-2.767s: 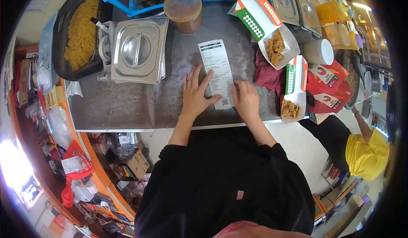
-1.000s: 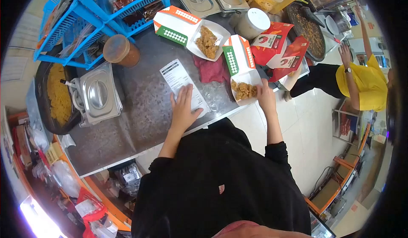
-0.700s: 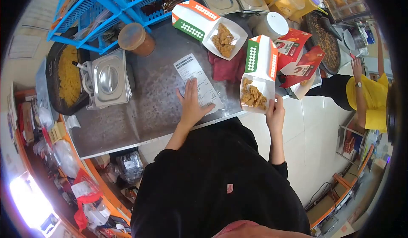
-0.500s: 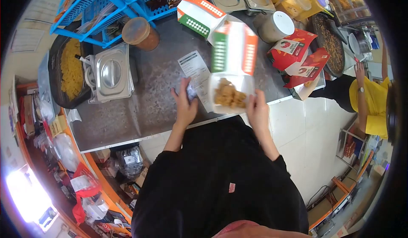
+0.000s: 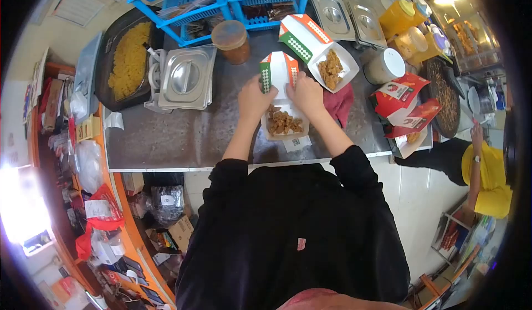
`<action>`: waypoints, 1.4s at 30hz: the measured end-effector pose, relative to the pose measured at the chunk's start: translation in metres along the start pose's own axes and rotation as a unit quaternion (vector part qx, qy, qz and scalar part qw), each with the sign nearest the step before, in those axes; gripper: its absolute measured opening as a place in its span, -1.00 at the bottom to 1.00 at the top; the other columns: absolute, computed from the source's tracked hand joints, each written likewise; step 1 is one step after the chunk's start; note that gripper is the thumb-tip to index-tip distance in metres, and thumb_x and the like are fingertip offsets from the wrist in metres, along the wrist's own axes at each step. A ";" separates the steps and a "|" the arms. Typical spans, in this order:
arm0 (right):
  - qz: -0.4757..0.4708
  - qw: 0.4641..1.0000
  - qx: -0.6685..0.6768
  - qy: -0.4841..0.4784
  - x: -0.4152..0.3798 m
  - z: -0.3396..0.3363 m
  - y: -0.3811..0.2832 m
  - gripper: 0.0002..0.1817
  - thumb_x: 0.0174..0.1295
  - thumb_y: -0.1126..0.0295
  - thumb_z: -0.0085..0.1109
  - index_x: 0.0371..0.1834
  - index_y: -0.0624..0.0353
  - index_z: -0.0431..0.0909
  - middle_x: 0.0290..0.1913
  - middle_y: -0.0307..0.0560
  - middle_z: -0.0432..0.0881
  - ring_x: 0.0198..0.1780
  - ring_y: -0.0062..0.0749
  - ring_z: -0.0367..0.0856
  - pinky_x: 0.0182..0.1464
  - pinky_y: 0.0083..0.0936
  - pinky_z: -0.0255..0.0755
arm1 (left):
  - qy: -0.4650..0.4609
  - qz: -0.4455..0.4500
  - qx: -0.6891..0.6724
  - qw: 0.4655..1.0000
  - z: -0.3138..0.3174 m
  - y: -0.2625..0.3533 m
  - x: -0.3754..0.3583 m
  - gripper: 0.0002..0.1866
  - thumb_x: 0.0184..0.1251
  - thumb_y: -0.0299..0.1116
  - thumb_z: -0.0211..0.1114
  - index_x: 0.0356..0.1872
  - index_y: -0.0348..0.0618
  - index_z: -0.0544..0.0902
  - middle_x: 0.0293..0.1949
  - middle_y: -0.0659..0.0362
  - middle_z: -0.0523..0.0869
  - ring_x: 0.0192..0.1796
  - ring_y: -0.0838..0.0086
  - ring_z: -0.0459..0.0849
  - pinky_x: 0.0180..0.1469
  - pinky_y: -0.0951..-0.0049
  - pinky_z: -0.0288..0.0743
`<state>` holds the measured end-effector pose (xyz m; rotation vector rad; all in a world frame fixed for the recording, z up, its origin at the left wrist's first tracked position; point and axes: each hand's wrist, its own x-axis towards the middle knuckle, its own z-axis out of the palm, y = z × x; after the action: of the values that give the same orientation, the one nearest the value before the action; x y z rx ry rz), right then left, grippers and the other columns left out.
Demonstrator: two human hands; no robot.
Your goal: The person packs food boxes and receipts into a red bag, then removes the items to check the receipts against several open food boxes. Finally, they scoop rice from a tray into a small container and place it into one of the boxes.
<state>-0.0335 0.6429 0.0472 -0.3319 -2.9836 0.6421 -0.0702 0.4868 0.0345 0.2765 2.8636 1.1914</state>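
An open takeaway box (image 5: 281, 70) with a green, white and orange lid stands on the metal counter (image 5: 166, 138) in front of me. Brown fried pieces of food (image 5: 284, 123) lie in its white base. My left hand (image 5: 256, 98) grips the lid's left side with fingers closed, and my right hand (image 5: 307, 94) grips the right side. From under the box sticks a printed receipt (image 5: 297, 144), mostly covered. Behind my right hand sits a second open box (image 5: 303, 34) with similar fried food (image 5: 331, 69). A dark red cloth (image 5: 342, 108) lies beside it.
Red boxes (image 5: 413, 104) stand at the counter's right, near a white-lidded jar (image 5: 384, 66). At left are a steel lidded container (image 5: 187, 78) and a black tray of yellow food (image 5: 130, 60). Blue baskets (image 5: 194, 5) line the back. A person in yellow (image 5: 482, 171) is at right.
The near box has gone from my right hand's hold to the counter, onto the receipt. My left hand has left the counter and joined the right on the lid. The view has shifted, showing the second box's food.
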 end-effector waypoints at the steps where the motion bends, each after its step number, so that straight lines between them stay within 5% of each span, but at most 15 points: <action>1: -0.003 1.000 0.021 -0.021 0.006 -0.001 0.006 -0.60 0.12 0.21 0.14 -0.17 0.38 0.45 -0.39 0.28 0.62 -0.36 0.13 0.64 -0.30 -0.11 0.50 | -0.007 -0.008 0.008 1.000 -0.005 0.000 0.002 -0.51 0.01 -0.14 0.37 -0.05 -0.22 0.63 -0.42 0.04 0.68 -0.30 0.24 0.69 -0.20 0.26 0.52; 6: -0.095 0.958 0.264 -0.061 -0.030 -0.026 0.036 -0.60 0.11 0.44 0.08 0.06 0.20 0.34 -0.24 0.26 0.59 -0.19 0.20 0.58 -0.17 -0.07 0.44 | 0.033 0.007 -0.178 0.983 -0.017 -0.048 -0.043 -0.74 0.20 -0.38 0.19 -0.13 -0.31 0.60 -0.31 -0.05 0.68 -0.24 0.21 0.68 -0.14 0.25 0.51; 8: -0.112 0.978 0.176 -0.017 -0.068 -0.007 0.050 -0.51 0.15 0.43 0.10 0.21 0.12 0.33 -0.25 0.25 0.59 -0.25 0.15 0.60 -0.23 -0.15 0.45 | 0.038 -0.024 -0.165 0.985 -0.024 -0.042 -0.077 -0.74 0.33 -0.34 0.15 -0.07 -0.31 0.56 -0.12 -0.06 0.67 -0.10 0.22 0.66 -0.05 0.27 0.50; 9: -0.082 0.981 0.173 -0.026 -0.087 -0.004 0.047 -0.47 0.19 0.54 0.03 0.29 0.18 0.29 -0.21 0.09 0.63 -0.23 -0.17 0.65 -0.21 -0.42 0.48 | 0.040 -0.084 -0.242 0.966 -0.020 -0.042 -0.092 -0.72 0.37 -0.28 0.14 -0.06 -0.28 0.56 -0.13 -0.01 0.67 -0.09 0.20 0.64 0.00 0.27 0.48; 12: -0.071 0.980 0.181 0.037 -0.111 0.036 0.066 -0.47 0.25 0.61 -0.06 0.34 0.33 0.22 0.11 0.18 0.54 -0.03 -0.27 0.63 -0.04 -0.46 0.48 | 0.117 -0.076 -0.284 0.949 0.008 -0.046 -0.116 -0.78 0.27 -0.27 0.27 -0.25 -0.22 0.55 -0.40 0.09 0.60 -0.33 0.40 0.58 -0.21 0.40 0.46; 13: -0.143 0.959 0.192 0.154 -0.112 0.037 0.050 -0.48 0.27 0.64 -0.08 0.34 0.34 0.23 0.07 0.23 0.56 -0.04 -0.24 0.63 -0.07 -0.46 0.48 | 0.116 -0.027 -0.256 0.959 0.009 -0.052 -0.114 -0.80 0.23 -0.28 0.31 -0.35 -0.21 0.55 -0.41 0.06 0.60 -0.35 0.32 0.59 -0.24 0.39 0.46; 17: -0.204 0.948 0.210 0.126 -0.114 0.052 0.075 -0.49 0.23 0.64 0.02 0.28 0.34 0.28 -0.13 0.12 0.61 -0.23 -0.24 0.61 -0.15 -0.47 0.47 | 0.142 -0.044 -0.308 0.940 -0.002 -0.057 -0.120 -0.80 0.25 -0.30 0.29 -0.32 -0.21 0.53 -0.37 0.04 0.63 -0.27 0.21 0.63 -0.21 0.34 0.48; 18: -0.111 0.943 0.294 0.105 -0.115 0.056 0.077 -0.53 0.23 0.62 0.02 0.25 0.34 0.30 -0.13 0.09 0.60 -0.20 -0.23 0.62 -0.12 -0.48 0.47 | 0.120 -0.012 -0.259 0.958 -0.005 -0.062 -0.123 -0.85 0.30 -0.34 0.26 -0.24 -0.18 0.55 -0.32 0.13 0.64 -0.18 0.45 0.64 -0.11 0.45 0.49; 20: 0.084 0.893 0.440 0.050 -0.118 0.065 0.076 -0.59 0.24 0.59 0.00 0.18 0.35 0.35 -0.14 0.03 0.57 -0.15 -0.21 0.62 -0.08 -0.49 0.47 | 0.076 -0.060 -0.385 0.918 -0.008 -0.061 -0.128 -0.83 0.32 -0.32 0.24 -0.19 -0.18 0.54 -0.31 0.16 0.64 -0.17 0.52 0.62 -0.11 0.48 0.48; 22: -0.057 0.864 0.500 -0.016 -0.113 0.075 0.072 -0.63 0.26 0.53 -0.05 0.16 0.31 0.36 -0.05 0.02 0.51 -0.05 -0.27 0.57 -0.03 -0.49 0.46 | 0.028 -0.132 -0.487 0.863 -0.006 -0.056 -0.134 -0.74 0.32 -0.29 0.27 -0.08 -0.20 0.52 -0.23 0.18 0.64 -0.12 0.58 0.58 -0.08 0.48 0.46; 25: -0.068 0.854 0.491 -0.158 -0.091 0.109 0.102 -0.61 0.29 0.37 -0.06 0.17 0.21 0.31 0.12 0.05 0.36 0.18 -0.31 0.39 0.10 -0.38 0.40 | 0.003 -0.255 -0.624 0.738 0.010 -0.068 -0.122 -0.63 0.26 -0.28 0.33 -0.01 -0.25 0.49 -0.15 0.12 0.62 -0.07 0.55 0.56 -0.06 0.46 0.46; 29: -0.144 0.871 0.443 -0.158 -0.085 0.112 0.102 -0.66 0.28 0.33 -0.05 0.10 0.18 0.30 0.16 0.03 0.32 0.21 -0.31 0.36 0.16 -0.35 0.34 | 0.037 -0.212 -0.482 0.850 -0.001 -0.050 -0.139 -0.39 0.09 -0.18 0.44 0.05 -0.36 0.39 -0.17 0.03 0.63 -0.12 0.44 0.62 -0.06 0.47 0.50; 31: -0.177 0.866 0.450 -0.129 -0.086 0.111 0.100 -0.70 0.30 0.31 -0.07 0.04 0.17 0.30 0.15 0.01 0.31 0.21 -0.32 0.36 0.18 -0.36 0.33 | 0.013 -0.228 -0.491 0.840 0.002 -0.054 -0.139 -0.36 0.14 -0.15 0.41 0.12 -0.33 0.36 -0.11 0.01 0.62 -0.06 0.39 0.59 -0.02 0.43 0.47; 36: -0.031 0.791 0.609 -0.051 -0.103 0.081 0.036 -0.70 0.37 0.20 -0.17 -0.04 0.20 0.27 0.08 -0.05 0.33 0.15 -0.32 0.38 0.17 -0.35 0.34 | 0.028 -0.233 -0.452 0.861 -0.006 -0.039 -0.142 -0.37 0.21 -0.19 0.30 0.19 -0.35 0.30 -0.09 0.00 0.63 -0.07 0.34 0.61 -0.02 0.42 0.46; 42: -0.191 0.906 0.372 -0.072 -0.091 0.034 0.014 -0.71 0.19 0.60 0.03 -0.01 0.30 0.32 -0.06 -0.02 0.42 0.04 -0.26 0.43 0.15 -0.44 0.27 | -0.091 -0.214 -0.626 0.744 0.013 -0.077 -0.117 -0.28 0.07 -0.19 0.36 0.17 -0.49 0.34 0.03 -0.07 0.55 0.04 0.27 0.58 0.06 0.37 0.46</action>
<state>0.0539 0.6213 0.0082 0.3556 -2.5245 1.6860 0.0348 0.4220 -0.0337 -0.2886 1.2703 2.3349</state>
